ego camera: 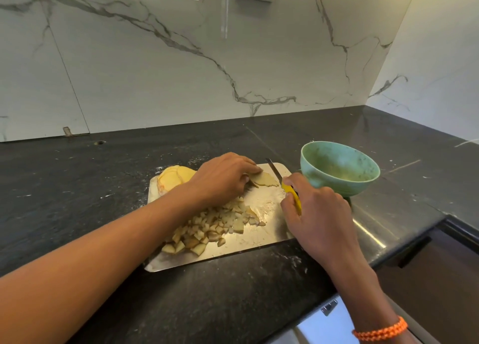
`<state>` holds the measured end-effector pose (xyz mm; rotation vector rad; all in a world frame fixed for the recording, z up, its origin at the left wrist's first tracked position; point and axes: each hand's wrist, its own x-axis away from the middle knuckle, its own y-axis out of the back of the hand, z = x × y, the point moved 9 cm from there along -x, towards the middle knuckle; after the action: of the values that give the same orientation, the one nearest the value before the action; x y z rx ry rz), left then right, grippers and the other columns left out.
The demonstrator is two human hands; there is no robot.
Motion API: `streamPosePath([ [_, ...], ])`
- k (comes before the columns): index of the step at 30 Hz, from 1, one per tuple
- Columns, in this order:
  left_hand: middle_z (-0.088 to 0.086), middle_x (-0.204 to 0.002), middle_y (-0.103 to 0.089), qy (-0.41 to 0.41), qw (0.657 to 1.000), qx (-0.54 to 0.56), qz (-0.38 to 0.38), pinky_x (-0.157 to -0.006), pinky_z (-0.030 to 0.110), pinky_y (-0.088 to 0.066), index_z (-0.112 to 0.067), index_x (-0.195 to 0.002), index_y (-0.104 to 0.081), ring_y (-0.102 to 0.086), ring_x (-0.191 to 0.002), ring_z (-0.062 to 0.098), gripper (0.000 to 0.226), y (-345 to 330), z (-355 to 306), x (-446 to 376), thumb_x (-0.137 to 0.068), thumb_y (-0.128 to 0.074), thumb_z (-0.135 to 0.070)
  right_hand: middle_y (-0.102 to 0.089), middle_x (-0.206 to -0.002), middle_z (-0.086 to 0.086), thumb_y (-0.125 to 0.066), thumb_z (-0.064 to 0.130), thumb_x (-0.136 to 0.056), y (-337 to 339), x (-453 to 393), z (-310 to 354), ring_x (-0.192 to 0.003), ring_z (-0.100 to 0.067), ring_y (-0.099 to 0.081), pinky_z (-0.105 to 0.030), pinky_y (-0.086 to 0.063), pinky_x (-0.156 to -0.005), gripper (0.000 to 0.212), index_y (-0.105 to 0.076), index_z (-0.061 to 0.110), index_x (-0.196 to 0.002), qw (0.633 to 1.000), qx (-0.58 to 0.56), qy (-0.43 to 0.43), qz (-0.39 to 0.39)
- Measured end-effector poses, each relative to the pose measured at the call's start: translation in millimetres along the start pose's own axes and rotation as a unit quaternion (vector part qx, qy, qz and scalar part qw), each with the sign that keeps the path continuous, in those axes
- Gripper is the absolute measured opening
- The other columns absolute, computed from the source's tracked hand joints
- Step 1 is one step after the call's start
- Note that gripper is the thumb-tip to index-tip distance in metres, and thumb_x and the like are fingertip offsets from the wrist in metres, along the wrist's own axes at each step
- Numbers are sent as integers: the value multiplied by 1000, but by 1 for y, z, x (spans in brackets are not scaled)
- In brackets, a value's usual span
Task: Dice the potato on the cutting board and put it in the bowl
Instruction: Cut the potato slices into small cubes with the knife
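Observation:
A metal cutting board (269, 237) lies on the dark counter. Thin potato slices (265, 180) lie stacked at its far end, and my left hand (223, 178) holds them down with curled fingers. My right hand (315, 211) grips the yellow handle of a knife (292, 192), whose blade (273, 169) lies just right of the slices, pointing away from me. A heap of diced potato (210, 229) covers the near middle of the board. The green bowl (339, 170) stands just past the board's far right corner; I cannot tell what it holds.
A yellow rounded piece (172, 179) sits at the board's far left corner, partly behind my left wrist. The black counter (77, 188) meets a marble wall behind. To the right the counter ends at a steel edge (373, 229) with a drawer front below.

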<state>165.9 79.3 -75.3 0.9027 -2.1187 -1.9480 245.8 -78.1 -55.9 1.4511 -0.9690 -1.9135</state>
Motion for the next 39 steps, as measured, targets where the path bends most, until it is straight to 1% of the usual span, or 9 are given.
streamPosePath([
  [3, -22, -141, -62, 4, 999, -26, -28, -93, 41, -56, -40, -139, -66, -52, -131, 12, 35, 6, 4, 1, -105, -59, -36, -61, -63, 3, -54, 29, -100, -1, 0, 2, -55, -22, -57, -33, -38, -53, 26, -62, 28, -124, 1000, -4, 6, 11],
  [7, -22, -126, -69, 10, 996, -58, -63, -78, 32, -53, -38, -126, -75, -57, -115, 9, 32, 15, 2, 4, -100, -61, -51, -56, -61, 7, -53, 30, -100, 0, 2, 2, -53, -18, -55, -33, -38, -51, 25, -62, 28, -123, 1000, -6, 5, 22],
  [12, -16, -102, -73, 30, 990, -96, -98, -72, 34, -58, -35, -110, -81, -60, -93, 10, 37, 21, 7, 10, -94, -60, -61, -59, -67, 4, -48, 32, -101, -3, 2, -3, -58, -20, -56, -35, -41, -54, 30, -58, 29, -129, 999, 17, -21, 47],
  [17, -15, -105, -73, 18, 989, -95, -116, -72, 30, -56, -32, -112, -80, -60, -92, 10, 37, 28, -1, 16, -97, -60, -59, -61, -73, 5, -41, 35, -103, -8, 0, -3, -63, -16, -59, -37, -53, -62, 34, -53, 32, -135, 996, 25, -32, 80],
  [22, -16, -103, -71, -20, 988, -92, -119, -68, 24, -48, -34, -106, -79, -59, -91, 7, 26, 33, -13, 19, -98, -63, -52, -63, -78, 7, -42, 37, -104, -12, -4, 0, -67, -12, -58, -34, -49, -60, 35, -52, 33, -137, 995, 2, -37, 94],
  [25, -16, -97, -70, -25, 988, -92, -122, -67, 24, -50, -33, -103, -78, -58, -88, 6, 23, 36, -16, 20, -99, -64, -50, -65, -84, 7, -45, 40, -103, -14, -4, 3, -71, -12, -59, -33, -48, -61, 34, -52, 35, -136, 995, -15, -48, 87],
  [29, -15, -99, -71, -14, 989, -81, -122, -63, 21, -39, -31, -106, -80, -59, -89, 6, 23, 34, -15, 20, -100, -64, -48, -63, -79, 11, -47, 44, -102, -17, -1, 3, -68, -8, -59, -35, -55, -65, 33, -53, 40, -134, 994, -43, -41, 92],
  [33, -14, -101, -71, -9, 990, -76, -122, -62, 18, -36, -31, -108, -79, -61, -90, 7, 23, 34, -15, 19, -101, -64, -45, -57, -71, 12, -46, 43, -102, -16, 0, 5, -64, -7, -55, -31, -49, -60, 34, -51, 40, -135, 995, -42, -30, 88],
  [39, -11, -95, -70, 2, 989, -73, -126, -57, 18, -29, -28, -102, -77, -60, -87, 9, 18, 33, -19, 18, -101, -64, -39, -58, -72, 12, -45, 42, -102, -16, 1, 9, -66, -8, -56, -35, -54, -64, 34, -50, 41, -136, 994, -48, -28, 91],
])
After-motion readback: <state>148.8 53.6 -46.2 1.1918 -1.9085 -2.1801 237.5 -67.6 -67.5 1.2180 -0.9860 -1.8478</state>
